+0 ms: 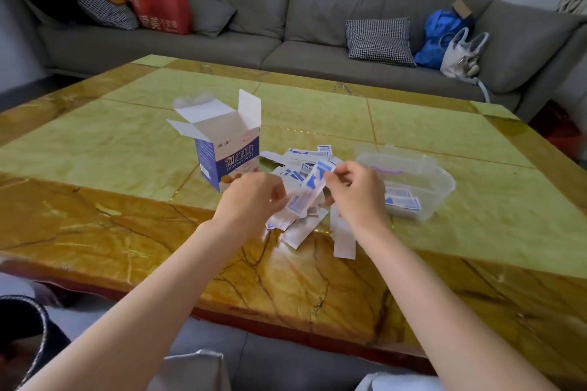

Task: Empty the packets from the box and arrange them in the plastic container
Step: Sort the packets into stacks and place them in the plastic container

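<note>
A blue-and-white cardboard box [228, 152] stands upright on the table with its top flaps open. Just right of it lies a loose heap of white-and-blue packets [305, 159]. My left hand [251, 200] and my right hand [355, 190] hover over the heap and together pinch a small bundle of packets [309, 187], the left at its lower end, the right at its upper end. A clear plastic container [441, 184] sits to the right, with a few packets [401, 200] lying flat inside.
The yellow-green marble table [127, 149] stretches wide around the work spot, its front edge close to my body. A long white strip [343, 238] lies near my right wrist. Behind the table a grey sofa [317, 25] carries cushions and bags.
</note>
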Action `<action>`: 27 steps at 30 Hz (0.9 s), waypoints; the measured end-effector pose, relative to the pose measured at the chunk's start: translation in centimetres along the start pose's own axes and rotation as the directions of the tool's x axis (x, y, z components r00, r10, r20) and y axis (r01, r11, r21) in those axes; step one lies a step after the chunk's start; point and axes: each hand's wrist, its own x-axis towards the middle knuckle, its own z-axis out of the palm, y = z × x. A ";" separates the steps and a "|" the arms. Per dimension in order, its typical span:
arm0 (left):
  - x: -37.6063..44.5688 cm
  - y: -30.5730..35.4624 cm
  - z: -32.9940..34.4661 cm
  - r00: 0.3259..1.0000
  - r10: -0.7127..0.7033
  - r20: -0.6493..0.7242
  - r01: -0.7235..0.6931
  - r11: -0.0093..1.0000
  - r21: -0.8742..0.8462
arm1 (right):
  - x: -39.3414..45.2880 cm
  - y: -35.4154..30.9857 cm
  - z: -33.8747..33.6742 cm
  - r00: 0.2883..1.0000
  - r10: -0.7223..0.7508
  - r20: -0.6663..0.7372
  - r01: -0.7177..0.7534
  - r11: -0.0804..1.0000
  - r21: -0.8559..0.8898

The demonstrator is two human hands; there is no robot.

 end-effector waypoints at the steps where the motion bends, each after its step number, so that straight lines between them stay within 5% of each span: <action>1: -0.1 -0.2 -0.2 0.999 -0.010 -0.038 0.009 1.000 -0.026 | 0.1 -0.4 -0.5 0.999 -0.002 -0.049 0.004 0.999 0.043; 3: -0.6 -0.5 -0.7 0.992 -0.001 -0.126 -0.006 0.998 -0.056 | 0.2 -1.2 -1.6 0.994 0.057 -0.089 -0.038 0.978 0.205; 7: -1.5 -0.7 -0.9 0.978 0.066 -0.196 -0.077 0.996 -0.048 | -0.5 -1.8 -2.6 0.983 0.175 0.055 -0.182 0.886 0.426; 15: -1.1 0.3 -0.7 0.999 0.020 -0.039 -0.032 0.949 -0.314 | -0.9 -1.3 -2.5 0.953 0.138 0.268 -0.235 0.898 0.372; 17: -0.9 0.3 -1.0 0.999 0.011 -0.037 -0.025 0.916 -0.401 | -0.8 -1.4 -2.7 0.952 0.099 0.291 -0.194 0.928 0.319; 20: -0.8 0.3 -1.5 0.999 0.029 -0.035 -0.041 0.914 -0.403 | -0.7 -1.6 -2.5 0.951 -0.078 0.299 0.059 0.996 0.073; 23: -0.8 0.7 -1.7 0.998 0.058 -0.019 -0.060 0.886 -0.459 | -0.8 -1.3 -1.6 0.899 -0.237 0.368 0.343 0.904 -0.255; 27: -0.8 0.9 -1.3 0.998 0.036 -0.059 -0.060 0.880 -0.471 | -1.5 -0.9 -1.3 0.897 -0.185 0.402 0.329 0.886 -0.327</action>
